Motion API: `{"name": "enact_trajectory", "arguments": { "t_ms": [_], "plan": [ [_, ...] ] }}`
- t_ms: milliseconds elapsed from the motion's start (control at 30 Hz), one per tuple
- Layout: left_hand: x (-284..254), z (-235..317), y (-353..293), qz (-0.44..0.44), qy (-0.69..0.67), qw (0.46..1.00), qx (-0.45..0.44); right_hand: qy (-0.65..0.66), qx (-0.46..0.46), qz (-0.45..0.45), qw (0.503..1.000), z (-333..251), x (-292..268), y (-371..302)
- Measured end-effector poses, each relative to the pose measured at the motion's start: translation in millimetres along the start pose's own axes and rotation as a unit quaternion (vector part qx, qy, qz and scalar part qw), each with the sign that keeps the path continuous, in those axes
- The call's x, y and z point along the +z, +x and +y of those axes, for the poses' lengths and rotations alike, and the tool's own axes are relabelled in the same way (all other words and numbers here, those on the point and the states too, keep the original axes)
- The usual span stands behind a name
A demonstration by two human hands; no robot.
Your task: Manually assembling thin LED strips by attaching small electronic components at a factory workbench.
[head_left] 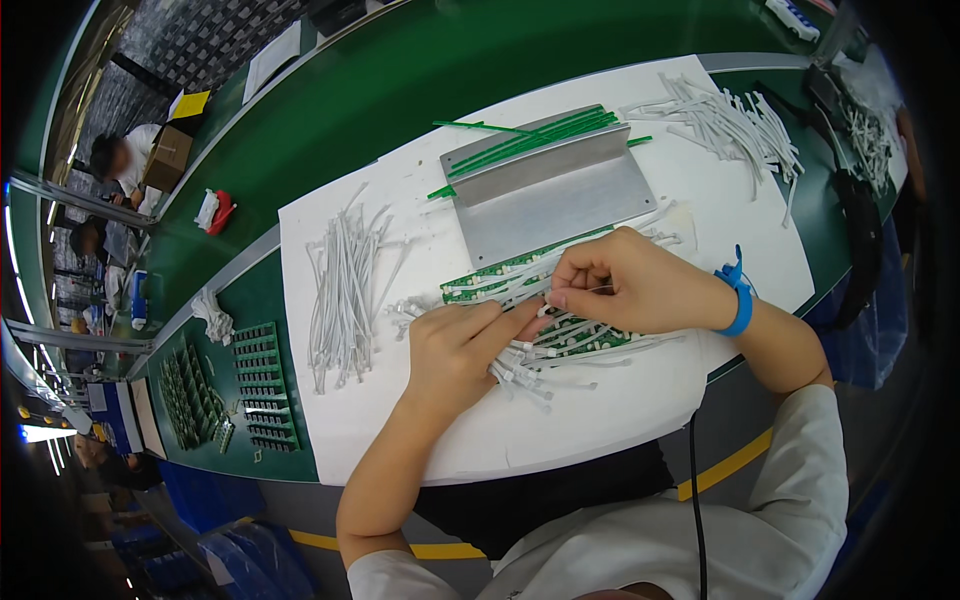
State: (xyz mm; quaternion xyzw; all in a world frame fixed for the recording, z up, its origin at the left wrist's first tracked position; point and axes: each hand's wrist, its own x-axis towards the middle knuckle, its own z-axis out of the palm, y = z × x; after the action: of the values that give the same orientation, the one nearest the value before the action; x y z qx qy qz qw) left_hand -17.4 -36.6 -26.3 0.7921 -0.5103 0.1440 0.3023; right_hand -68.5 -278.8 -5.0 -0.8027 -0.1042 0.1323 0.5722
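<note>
In front of me several green circuit boards point(600, 343) lie side by side, with white cable ties fanned across them. My left hand point(455, 350) is closed over their left part, thumb and forefinger pinched at the small white head of a cable tie point(545, 311). Just to the right, my right hand point(640, 285) has its fingers curled in a pinch on the thin strap of that tie, as far as I can make out. A blue wrist strap point(738, 300) circles my right wrist. Both hands cover the middle of the boards.
Beyond the boards stands an angled metal plate point(555, 200) with green strips point(540, 140) on it. Loose cable ties lie in piles at left point(345, 290) and far right point(725, 120) on a white sheet point(480, 440). More circuit boards point(265, 385) sit at the left; other people are in the background.
</note>
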Motion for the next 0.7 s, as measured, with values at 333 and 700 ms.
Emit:
{"name": "enact_trajectory", "arguments": {
  "t_ms": [333,700],
  "plan": [
    [-2.6,-2.3,-2.9,-0.059,0.045,0.997,0.019,-0.274,-0.220,0.010,0.936,11.7,-9.5,0.3],
    [-6.4,-4.7,-2.1,-0.121,0.038,0.992,0.022,-0.356,-0.174,0.040,0.917,19.6,3.0,-6.9]
  ]
}}
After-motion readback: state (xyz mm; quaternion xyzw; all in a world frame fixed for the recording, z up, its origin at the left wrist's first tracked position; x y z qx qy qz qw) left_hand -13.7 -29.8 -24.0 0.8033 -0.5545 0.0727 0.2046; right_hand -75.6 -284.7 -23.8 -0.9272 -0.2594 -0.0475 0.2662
